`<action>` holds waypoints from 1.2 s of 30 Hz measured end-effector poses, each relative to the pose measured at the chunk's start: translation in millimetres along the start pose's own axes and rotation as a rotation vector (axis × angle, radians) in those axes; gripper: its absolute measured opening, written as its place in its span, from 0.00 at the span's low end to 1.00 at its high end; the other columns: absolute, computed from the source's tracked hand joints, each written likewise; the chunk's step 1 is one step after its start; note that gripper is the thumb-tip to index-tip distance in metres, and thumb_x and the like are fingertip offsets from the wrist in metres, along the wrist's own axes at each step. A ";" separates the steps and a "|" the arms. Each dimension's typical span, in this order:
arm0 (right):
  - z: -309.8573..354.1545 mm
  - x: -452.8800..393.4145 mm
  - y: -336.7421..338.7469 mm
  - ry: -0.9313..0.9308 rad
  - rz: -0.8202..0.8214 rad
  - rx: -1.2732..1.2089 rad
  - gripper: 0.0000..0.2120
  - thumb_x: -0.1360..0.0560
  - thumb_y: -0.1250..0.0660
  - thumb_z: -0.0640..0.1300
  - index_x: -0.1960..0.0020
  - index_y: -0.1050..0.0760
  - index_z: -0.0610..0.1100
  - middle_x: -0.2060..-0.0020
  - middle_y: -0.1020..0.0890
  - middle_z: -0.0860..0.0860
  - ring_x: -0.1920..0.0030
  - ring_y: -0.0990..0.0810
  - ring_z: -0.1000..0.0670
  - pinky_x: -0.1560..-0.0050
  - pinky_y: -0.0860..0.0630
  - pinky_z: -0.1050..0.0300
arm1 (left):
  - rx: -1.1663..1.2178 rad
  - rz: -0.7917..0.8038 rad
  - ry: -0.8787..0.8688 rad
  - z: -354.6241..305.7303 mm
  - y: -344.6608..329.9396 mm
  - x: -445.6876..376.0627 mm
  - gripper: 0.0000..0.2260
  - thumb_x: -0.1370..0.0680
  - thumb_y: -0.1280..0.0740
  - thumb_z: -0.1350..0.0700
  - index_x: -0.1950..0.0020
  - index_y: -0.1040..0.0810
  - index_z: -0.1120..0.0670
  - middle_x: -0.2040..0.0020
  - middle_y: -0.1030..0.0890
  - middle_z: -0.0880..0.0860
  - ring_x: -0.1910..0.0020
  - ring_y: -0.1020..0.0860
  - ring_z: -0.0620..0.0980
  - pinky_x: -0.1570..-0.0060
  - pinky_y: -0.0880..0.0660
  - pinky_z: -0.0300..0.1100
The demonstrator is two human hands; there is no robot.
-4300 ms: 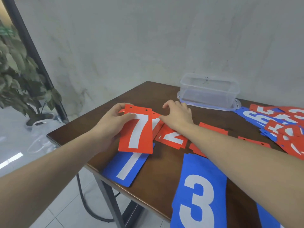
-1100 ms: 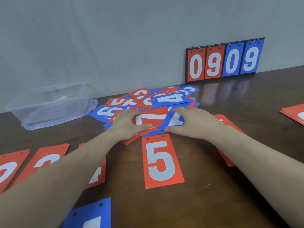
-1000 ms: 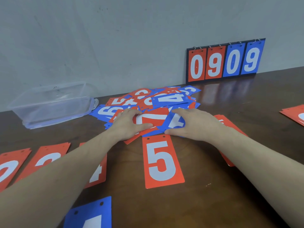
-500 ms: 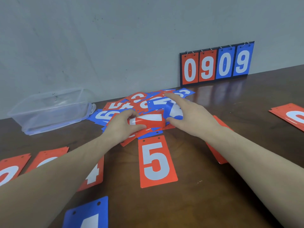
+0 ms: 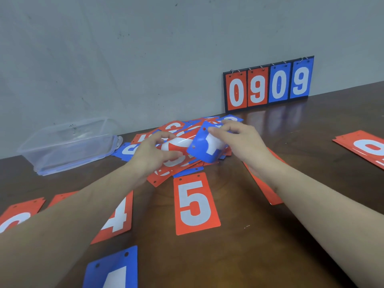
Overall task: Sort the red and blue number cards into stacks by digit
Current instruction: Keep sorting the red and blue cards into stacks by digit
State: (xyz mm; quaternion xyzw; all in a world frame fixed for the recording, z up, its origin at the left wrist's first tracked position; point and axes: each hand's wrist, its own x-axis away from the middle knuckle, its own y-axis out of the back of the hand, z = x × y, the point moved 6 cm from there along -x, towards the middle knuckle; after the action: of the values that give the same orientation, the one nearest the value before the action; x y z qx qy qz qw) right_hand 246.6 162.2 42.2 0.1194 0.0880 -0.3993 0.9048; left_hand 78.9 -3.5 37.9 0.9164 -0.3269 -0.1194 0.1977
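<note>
Two cards lifted from the unsorted pile [image 5: 187, 142] at mid tabletop [image 5: 259, 235]: red card [image 5: 176, 145], bowed, pinched by left hand [image 5: 152, 151] fingers; blue card [image 5: 204, 145], curled, pinched by right hand [image 5: 242, 140] fingers. Advice: ease the bend, read each digit, lay flat on matching stack, e.g. red 5 [image 5: 195, 203].

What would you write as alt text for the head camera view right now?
Two bare hands lift bent number cards from a mixed red and blue pile on a dark wooden table: the left hand grips a red card, the right hand a blue card. A red 5 card lies nearer.
</note>
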 end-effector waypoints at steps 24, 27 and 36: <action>28.8 31.8 -31.0 -0.036 0.216 0.061 0.16 0.20 0.33 0.53 0.48 0.20 0.39 0.49 0.16 0.41 0.47 0.18 0.37 0.49 0.22 0.43 | 0.556 0.021 -0.008 -10.4 48.0 59.7 0.15 0.24 0.32 0.71 0.46 0.21 0.52 0.56 0.17 0.53 0.62 0.23 0.49 0.55 0.26 0.41; 41.8 30.7 -26.3 -0.066 0.169 -0.006 0.11 0.18 0.36 0.51 0.48 0.19 0.45 0.52 0.13 0.47 0.52 0.14 0.46 0.52 0.20 0.50 | 0.595 -0.057 -0.035 -11.6 67.6 69.3 0.16 0.23 0.33 0.72 0.46 0.22 0.52 0.57 0.16 0.51 0.63 0.19 0.46 0.59 0.24 0.39; 74.7 35.8 -62.9 -0.105 0.233 -0.084 0.06 0.20 0.37 0.44 0.54 0.23 0.45 0.64 0.16 0.51 0.67 0.16 0.50 0.66 0.22 0.59 | 0.659 -0.120 0.006 13.9 129.1 106.2 0.18 0.23 0.35 0.71 0.40 0.21 0.51 0.60 0.18 0.51 0.62 0.24 0.48 0.59 0.30 0.41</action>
State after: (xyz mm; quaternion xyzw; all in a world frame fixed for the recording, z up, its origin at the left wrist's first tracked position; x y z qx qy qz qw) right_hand 228.5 74.6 95.4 0.0700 0.0428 -0.2930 0.9526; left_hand 83.3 -167.5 72.8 0.9490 -0.2929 -0.0158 -0.1158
